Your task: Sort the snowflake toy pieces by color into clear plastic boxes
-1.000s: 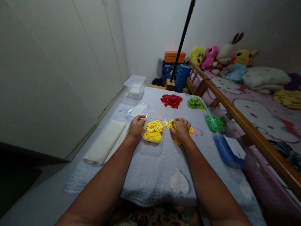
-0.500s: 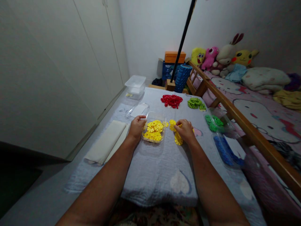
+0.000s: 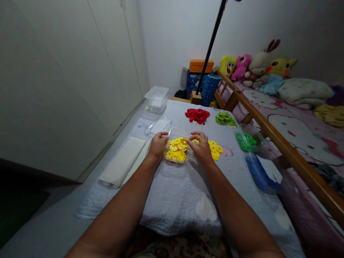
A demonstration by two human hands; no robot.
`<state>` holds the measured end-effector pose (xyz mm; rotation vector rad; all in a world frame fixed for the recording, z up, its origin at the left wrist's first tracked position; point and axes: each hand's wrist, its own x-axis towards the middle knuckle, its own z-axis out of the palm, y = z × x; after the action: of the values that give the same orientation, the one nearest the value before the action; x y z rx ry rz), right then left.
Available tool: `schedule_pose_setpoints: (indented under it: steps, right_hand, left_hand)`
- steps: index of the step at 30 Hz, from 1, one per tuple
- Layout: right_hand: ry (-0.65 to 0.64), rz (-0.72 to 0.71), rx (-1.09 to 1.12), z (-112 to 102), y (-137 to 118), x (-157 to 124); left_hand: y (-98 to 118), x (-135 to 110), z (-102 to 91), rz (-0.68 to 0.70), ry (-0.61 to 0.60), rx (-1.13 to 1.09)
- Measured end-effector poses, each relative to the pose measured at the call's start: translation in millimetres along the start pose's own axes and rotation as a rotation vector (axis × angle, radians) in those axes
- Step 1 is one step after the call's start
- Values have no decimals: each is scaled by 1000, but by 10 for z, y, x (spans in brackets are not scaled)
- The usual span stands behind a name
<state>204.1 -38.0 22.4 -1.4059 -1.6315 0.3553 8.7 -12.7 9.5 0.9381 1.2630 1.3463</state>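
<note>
A clear plastic box (image 3: 177,162) stands on the cloth with several yellow snowflake discs (image 3: 176,154) inside. My left hand (image 3: 158,146) grips its left rim, thumb and fingers closed on the wall. My right hand (image 3: 200,146) is at the right rim, its fingertips pinched on a yellow snowflake disc (image 3: 185,142) over the box; the fingers partly hide it. Right of that hand lies a loose pile of yellow discs (image 3: 215,148), partly covered by the hand.
Red pieces (image 3: 197,115) and lime-green pieces (image 3: 225,119) lie in heaps farther back. Boxes of green pieces (image 3: 245,141) and blue pieces (image 3: 259,175) stand right. Left are a folded cloth (image 3: 123,161), a clear lid (image 3: 158,126) and stacked clear boxes (image 3: 156,96). A wooden bed rail (image 3: 271,123) borders the right.
My right hand has moved left from the loose yellow pile to the box's right rim, uncovering part of the pile. My left hand still holds the box.
</note>
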Motion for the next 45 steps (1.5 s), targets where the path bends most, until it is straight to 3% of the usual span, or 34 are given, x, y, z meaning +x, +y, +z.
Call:
schedule_pose_setpoints:
  steps: [8, 13, 18, 25, 31, 39, 45]
  right_hand:
    - [-79, 29, -127, 151, 15, -27]
    - [-41, -8, -155, 51, 112, -9]
    - [-14, 99, -354, -69, 221, 32]
    - [-239, 93, -677, -14, 188, -41]
    - [-363, 78, -786, -4, 132, -23]
    - [-339, 29, -754, -17, 210, -17]
    - [-163, 27, -731, -62, 291, 5]
  left_hand:
    - [66, -41, 19, -27, -14, -33]
    - [77, -53, 18, -29, -12, -32]
    - [44, -26, 14, -25, -11, -27]
    - [2, 7, 1, -5, -5, 13]
    - [-26, 22, -7, -4, -3, 10]
    - [-14, 5, -1, -32, -20, -25]
    - [7, -7, 2, -25, -17, -16]
